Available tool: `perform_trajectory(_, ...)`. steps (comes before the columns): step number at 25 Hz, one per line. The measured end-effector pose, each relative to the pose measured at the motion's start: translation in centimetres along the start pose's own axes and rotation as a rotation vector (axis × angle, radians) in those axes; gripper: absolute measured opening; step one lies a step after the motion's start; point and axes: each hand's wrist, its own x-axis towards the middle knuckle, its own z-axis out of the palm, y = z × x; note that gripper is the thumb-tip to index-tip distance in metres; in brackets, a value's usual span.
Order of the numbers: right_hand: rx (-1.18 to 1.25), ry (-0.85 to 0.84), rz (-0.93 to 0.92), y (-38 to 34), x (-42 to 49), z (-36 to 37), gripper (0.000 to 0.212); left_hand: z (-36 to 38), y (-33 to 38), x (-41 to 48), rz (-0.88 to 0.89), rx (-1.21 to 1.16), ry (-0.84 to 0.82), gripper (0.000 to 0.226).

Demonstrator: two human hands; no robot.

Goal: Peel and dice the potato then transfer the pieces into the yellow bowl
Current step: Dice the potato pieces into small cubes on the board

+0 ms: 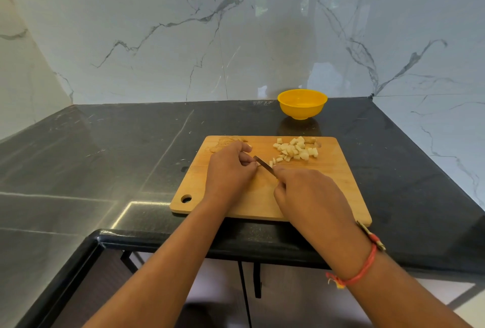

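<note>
Grips a slim steel knife [263,165] in the right hand [309,191], curls the left hand [228,170] at its tip, contents hidden, with pale potato cubes [295,150] heaped just beyond, nearer the right, before the round yellow plastic bowl [301,104].

Yellow bowl [302,104], black veined counter [131,144]

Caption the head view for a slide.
Dicing on the cutting board: right hand holds knife, left hand at its tip; diced potato heaped, yellow bowl behind.
</note>
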Motion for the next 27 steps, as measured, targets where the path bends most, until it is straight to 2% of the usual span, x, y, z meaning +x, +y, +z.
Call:
perform_trajectory(5,0.006,-0.048,0.005,0.0,0.4,0.4,0.04,0.1,-0.1,0.1,-0.006,-0.004,0.02,0.019)
perform_trajectory(11,-0.019,-0.118,-0.004,1.1,-1.2,-1.3,0.05,0.3,-0.1,0.0,0.0,0.008,0.008,0.019)
perform_trajectory(17,-0.011,0.021,0.069,2.6,-2.5,-3.0,0.048,0.2,0.7,0.2,0.011,-0.038,-0.097,0.031)
perform_trajectory(27,0.061,0.052,0.111,3.5,-2.0,-2.3,0.047,3.0,2.5,2.6,0.026,-0.034,-0.144,0.035)
